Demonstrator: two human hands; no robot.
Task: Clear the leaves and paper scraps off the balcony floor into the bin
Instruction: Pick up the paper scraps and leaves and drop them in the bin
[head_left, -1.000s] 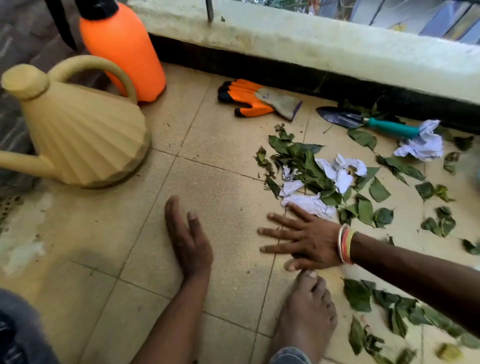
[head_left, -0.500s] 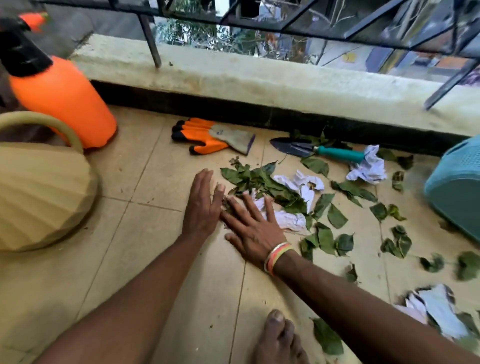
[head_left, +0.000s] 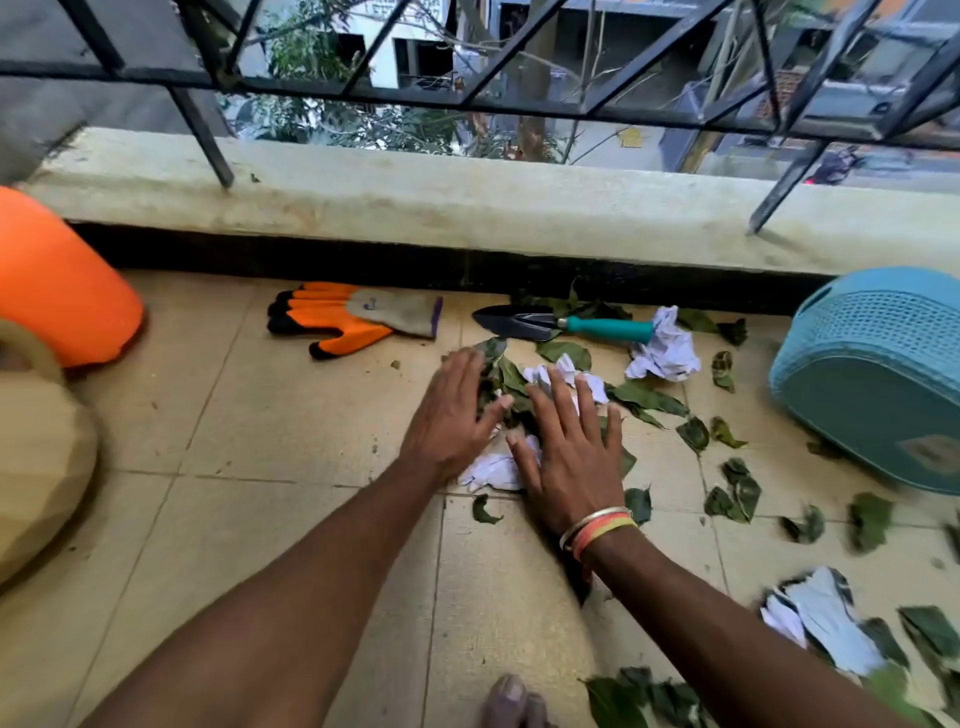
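Observation:
Green leaves and white paper scraps lie scattered over the tiled balcony floor. My left hand and my right hand lie flat, fingers straight, side by side on a pile of leaves and paper in the middle. A white scrap shows between the two wrists. The teal bin lies on its side at the right edge, beyond more loose leaves. Another heap of paper and leaves sits at the lower right.
An orange and grey glove and a trowel with a teal handle lie by the low wall. An orange sprayer bottle and a beige watering can stand at the left. My toes show at the bottom.
Both hands have slid away from me and rightward over the floor, pushing the pile of leaves and paper together toward the trowel. The view has tilted up and right, showing more of the bin.

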